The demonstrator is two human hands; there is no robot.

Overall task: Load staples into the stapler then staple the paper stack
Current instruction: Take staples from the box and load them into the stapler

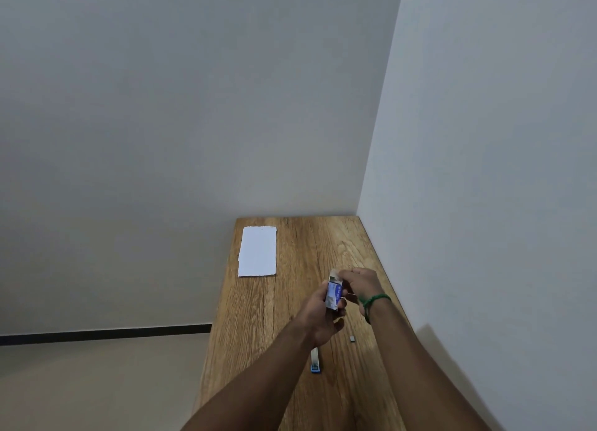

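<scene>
My left hand (323, 317) holds a small blue and white staple box (335, 296) upright above the wooden table (290, 301). My right hand (360, 283) pinches the box's open top flap, fingers curled. A blue stapler (315, 361) lies on the table below my left wrist, partly hidden by my forearm. A small grey staple strip (352, 339) rests on the table to the right of the stapler. The white paper stack (258, 251) lies flat at the table's far left corner.
The narrow table runs away from me into a corner, with a white wall along its right side and behind it. Its left edge drops to a beige floor with a dark baseboard line. A green band circles my right wrist (376, 299).
</scene>
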